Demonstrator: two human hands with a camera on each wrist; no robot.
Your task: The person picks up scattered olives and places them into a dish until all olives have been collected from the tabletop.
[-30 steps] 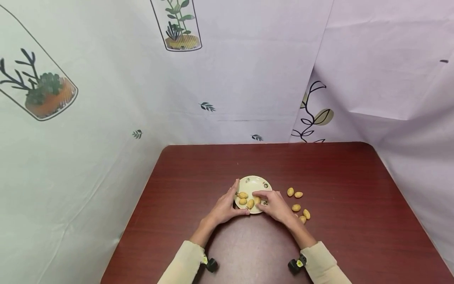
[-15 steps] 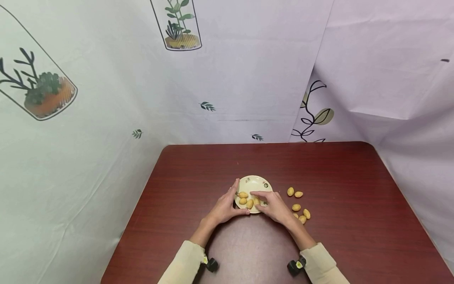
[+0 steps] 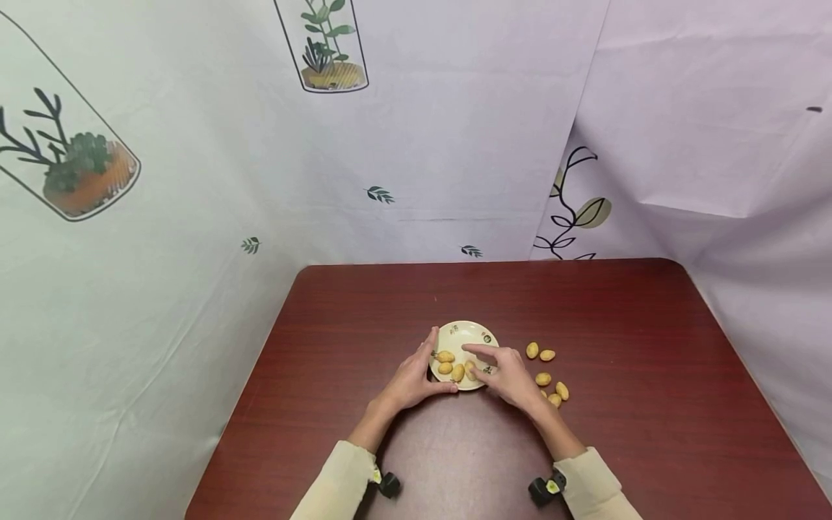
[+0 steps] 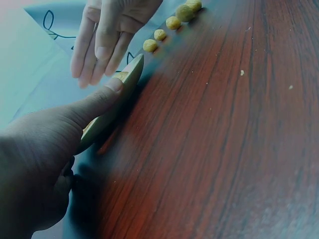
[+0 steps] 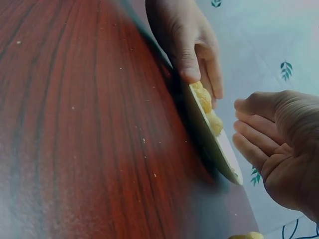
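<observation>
My left hand grips the left side of a small cream plate, with its thumb over the near rim. Several small yellow oval pieces, wrinkled like tiny potatoes, lie on the plate's near half. Over the plate's right side is my right hand, thumb and fingers spread apart with nothing held between them. In the right wrist view the right hand is apart from the plate, facing the yellow pieces. The left wrist view shows the left thumb along the rim.
More yellow pieces lie loose on the dark red table, right of the plate and beside the right wrist. Small crumbs dot the wood. A pale printed cloth hangs behind and beside the table.
My right hand's fingers have spread and drawn back slightly to the right, off the yellow piece they were at on the plate. The left hand and plate stay put.
</observation>
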